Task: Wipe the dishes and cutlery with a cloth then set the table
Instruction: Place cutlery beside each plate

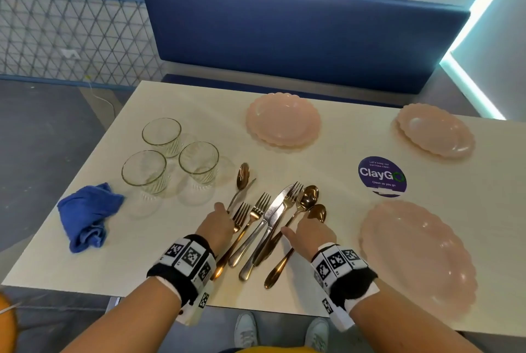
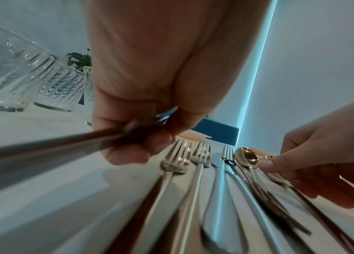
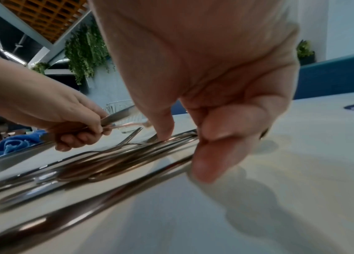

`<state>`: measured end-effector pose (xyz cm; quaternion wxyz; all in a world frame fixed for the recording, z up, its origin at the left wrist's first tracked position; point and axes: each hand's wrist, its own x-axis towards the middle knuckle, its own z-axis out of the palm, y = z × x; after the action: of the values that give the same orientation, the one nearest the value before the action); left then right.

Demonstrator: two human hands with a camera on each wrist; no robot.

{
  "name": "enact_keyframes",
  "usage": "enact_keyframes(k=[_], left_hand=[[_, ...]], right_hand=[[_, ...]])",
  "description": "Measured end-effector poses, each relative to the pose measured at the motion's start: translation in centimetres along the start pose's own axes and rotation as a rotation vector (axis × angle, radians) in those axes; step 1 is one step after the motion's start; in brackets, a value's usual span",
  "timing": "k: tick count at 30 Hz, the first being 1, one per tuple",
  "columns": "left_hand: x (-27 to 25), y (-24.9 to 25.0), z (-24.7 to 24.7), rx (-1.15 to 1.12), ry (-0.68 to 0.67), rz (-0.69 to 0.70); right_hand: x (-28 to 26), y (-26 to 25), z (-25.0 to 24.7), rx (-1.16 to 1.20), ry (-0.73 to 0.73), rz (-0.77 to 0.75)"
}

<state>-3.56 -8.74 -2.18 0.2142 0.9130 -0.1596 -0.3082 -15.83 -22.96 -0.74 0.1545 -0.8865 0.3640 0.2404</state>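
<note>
**Both hands at the cutlery pile**

The left hand (image 1: 215, 224) has its fingers (image 2: 128, 154) curled round the handles of a spoon (image 1: 242, 174) and a knife (image 1: 245, 189), whose far ends stick out past the hand toward the glasses. In the left wrist view the gripped handles run back toward the camera as a dark blur.

The right hand (image 1: 308, 231) reaches into the right side of the pile. Its fingers (image 3: 206, 163) are bent down and pinch the thin handle of a copper spoon (image 1: 317, 212), with the forefinger tip pressed on the handles next to it.

The rest of the cutlery lies between the two hands near the front edge of the counter (image 1: 182, 102): three forks (image 1: 260, 206), two knives (image 1: 277, 202) and a second copper spoon (image 1: 308, 196), their handles crossing and touching one another.

Three ribbed glasses (image 1: 162, 136) stand upright in a close cluster to the left of the pile. A crumpled blue cloth (image 1: 86, 214) lies on the counter left of the glasses, near the left edge and apart from both hands.

Three pink scalloped plates rest flat on the counter: one at the far middle (image 1: 283, 120), one at the far right (image 1: 435, 130), and one at the near right (image 1: 418, 253), just beside the right wrist. A round purple sticker (image 1: 381, 174) sits on the counter between the two right-hand plates. A blue padded bench (image 1: 284, 25) stands behind the counter.
</note>
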Motion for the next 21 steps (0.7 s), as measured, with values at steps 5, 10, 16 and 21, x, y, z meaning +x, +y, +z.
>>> enact_keyframes(k=[5, 10, 16, 21], left_hand=[[-0.6, -0.5, 0.7, -0.025, -0.03, 0.068], [-0.8, -0.3, 0.9, -0.007, 0.024, 0.104], [-1.0, 0.3, 1.4, -0.017, 0.023, 0.074], [-1.5, -0.5, 1.4, -0.051, 0.102, 0.009]], right_hand=[[0.2, -0.7, 0.7, 0.163, -0.04, 0.034], [0.3, -1.5, 1.4, 0.261, -0.03, 0.003], [0.9, -3.2, 1.9, 0.279, -0.009, 0.022], [0.7, -4.1, 2.1, 0.296, 0.055, 0.103]])
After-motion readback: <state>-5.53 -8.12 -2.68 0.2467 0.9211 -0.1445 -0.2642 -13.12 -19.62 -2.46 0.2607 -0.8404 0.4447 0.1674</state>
